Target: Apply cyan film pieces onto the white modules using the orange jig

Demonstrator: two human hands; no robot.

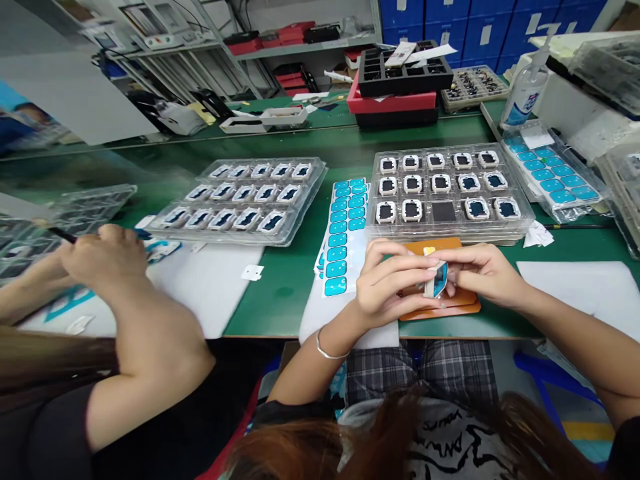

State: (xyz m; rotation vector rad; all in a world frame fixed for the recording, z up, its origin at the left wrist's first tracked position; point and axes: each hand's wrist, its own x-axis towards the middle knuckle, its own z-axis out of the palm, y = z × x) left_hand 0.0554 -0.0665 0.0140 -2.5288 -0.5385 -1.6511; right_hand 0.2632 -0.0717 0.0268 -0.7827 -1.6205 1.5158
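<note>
Above an orange mat point(465, 307), both my hands hold a small white watch case point(439, 279), tilted up on its side with a dark and blue face turned to the right. My left hand point(383, 280), with a silver bangle at the wrist, grips its left edge between thumb and fingers. From the other side, my right hand point(483, 270) pinches close to the face; its fingertips are partly hidden. Just behind stands a clear tray point(373, 223) of similar white cases, with one slot holding no case. Left of it lies a sheet of blue stickers point(337, 253).
A co-worker's hand point(107, 257) works at the left beside a second clear tray point(290, 230) of cases. Bagged blue stickers point(555, 173) and a pump bottle point(525, 93) stand at the right. Stacked black and red trays point(395, 100) sit at the back.
</note>
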